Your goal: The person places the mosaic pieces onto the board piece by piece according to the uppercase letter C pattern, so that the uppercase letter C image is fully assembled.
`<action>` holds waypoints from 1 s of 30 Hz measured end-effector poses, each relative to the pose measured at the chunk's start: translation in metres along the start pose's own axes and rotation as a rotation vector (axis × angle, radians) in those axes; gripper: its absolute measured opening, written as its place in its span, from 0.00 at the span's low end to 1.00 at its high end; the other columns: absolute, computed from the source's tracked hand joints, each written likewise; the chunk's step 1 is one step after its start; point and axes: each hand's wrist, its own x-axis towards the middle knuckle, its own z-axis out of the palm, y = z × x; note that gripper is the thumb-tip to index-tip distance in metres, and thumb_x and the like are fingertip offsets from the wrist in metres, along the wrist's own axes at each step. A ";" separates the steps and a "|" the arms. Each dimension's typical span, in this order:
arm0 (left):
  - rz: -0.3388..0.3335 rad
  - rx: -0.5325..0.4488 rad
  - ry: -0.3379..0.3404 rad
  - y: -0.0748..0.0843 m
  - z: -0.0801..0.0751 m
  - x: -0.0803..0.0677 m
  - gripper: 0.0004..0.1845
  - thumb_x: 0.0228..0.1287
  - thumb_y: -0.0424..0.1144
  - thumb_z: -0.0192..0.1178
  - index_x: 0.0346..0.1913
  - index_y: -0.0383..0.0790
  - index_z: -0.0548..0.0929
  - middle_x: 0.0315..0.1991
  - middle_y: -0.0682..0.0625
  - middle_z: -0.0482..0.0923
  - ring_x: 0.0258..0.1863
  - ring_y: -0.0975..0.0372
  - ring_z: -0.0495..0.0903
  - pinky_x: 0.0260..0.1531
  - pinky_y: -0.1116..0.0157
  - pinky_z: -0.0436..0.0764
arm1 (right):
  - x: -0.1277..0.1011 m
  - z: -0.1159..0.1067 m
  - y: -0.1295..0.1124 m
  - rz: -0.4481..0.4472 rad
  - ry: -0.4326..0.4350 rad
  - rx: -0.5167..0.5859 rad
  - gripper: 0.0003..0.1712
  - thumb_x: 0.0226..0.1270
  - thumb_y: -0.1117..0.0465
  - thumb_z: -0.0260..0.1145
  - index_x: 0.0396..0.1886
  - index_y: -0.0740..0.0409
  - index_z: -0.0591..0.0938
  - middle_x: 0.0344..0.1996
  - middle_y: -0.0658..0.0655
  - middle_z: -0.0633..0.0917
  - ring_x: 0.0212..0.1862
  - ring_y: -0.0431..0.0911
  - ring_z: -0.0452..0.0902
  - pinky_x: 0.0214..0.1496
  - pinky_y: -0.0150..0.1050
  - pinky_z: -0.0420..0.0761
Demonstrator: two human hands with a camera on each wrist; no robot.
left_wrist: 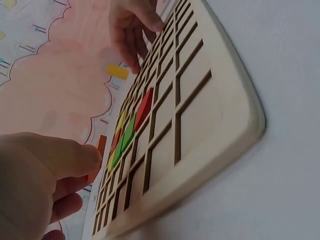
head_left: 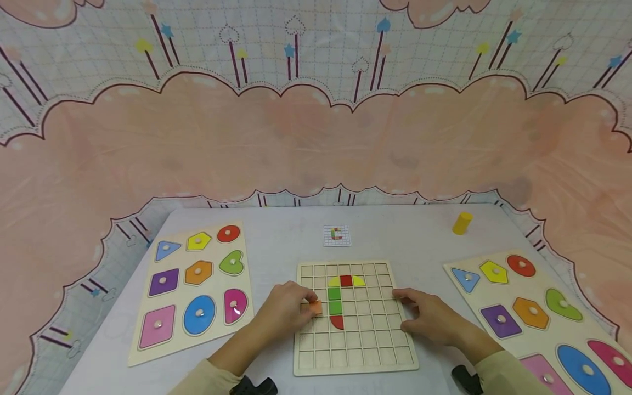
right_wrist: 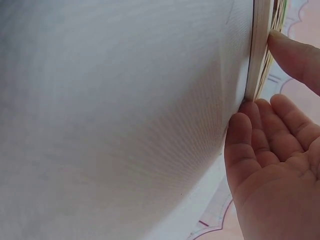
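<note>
Wooden and pale, the grid board (head_left: 355,329) lies on the grey table (head_left: 405,236), and everything else sits around it. The left hand (head_left: 288,310) pinches a small orange tile (head_left: 315,307) over the board's left columns, just left of the green tiles (head_left: 335,300) set in its cells. The right hand (head_left: 432,318) rests relaxed against the board's right edge, fingertips (right_wrist: 240,125) touching the rim. A yellow cylinder (head_left: 462,223) stands well beyond the board's far right corner.
</note>
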 end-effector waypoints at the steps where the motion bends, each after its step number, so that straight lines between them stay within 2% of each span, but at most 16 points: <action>1: 0.014 0.001 0.005 0.002 0.001 0.001 0.07 0.59 0.39 0.71 0.39 0.40 0.90 0.34 0.53 0.85 0.39 0.58 0.80 0.46 0.53 0.77 | 0.000 0.000 0.000 0.002 0.000 0.002 0.39 0.55 0.63 0.78 0.67 0.59 0.74 0.60 0.57 0.79 0.61 0.55 0.74 0.62 0.56 0.73; 11: 0.103 0.010 -0.028 0.022 0.019 0.011 0.05 0.60 0.40 0.70 0.37 0.46 0.90 0.33 0.61 0.85 0.38 0.62 0.79 0.45 0.57 0.77 | 0.001 0.000 0.000 0.006 -0.001 0.000 0.39 0.54 0.63 0.78 0.67 0.59 0.74 0.60 0.56 0.79 0.60 0.54 0.74 0.62 0.56 0.73; 21: 0.109 -0.009 -0.029 0.035 0.031 0.013 0.07 0.59 0.41 0.71 0.39 0.44 0.90 0.33 0.60 0.83 0.38 0.63 0.78 0.43 0.61 0.75 | 0.000 0.000 -0.001 0.005 0.000 0.003 0.39 0.54 0.63 0.78 0.67 0.59 0.75 0.60 0.57 0.79 0.60 0.56 0.74 0.62 0.56 0.73; 30: 0.083 -0.019 -0.044 0.042 0.039 0.014 0.07 0.57 0.40 0.71 0.39 0.45 0.89 0.31 0.61 0.81 0.38 0.65 0.76 0.39 0.64 0.71 | 0.001 0.000 -0.001 0.008 0.001 0.008 0.39 0.54 0.63 0.78 0.67 0.59 0.75 0.60 0.57 0.79 0.60 0.55 0.74 0.62 0.56 0.73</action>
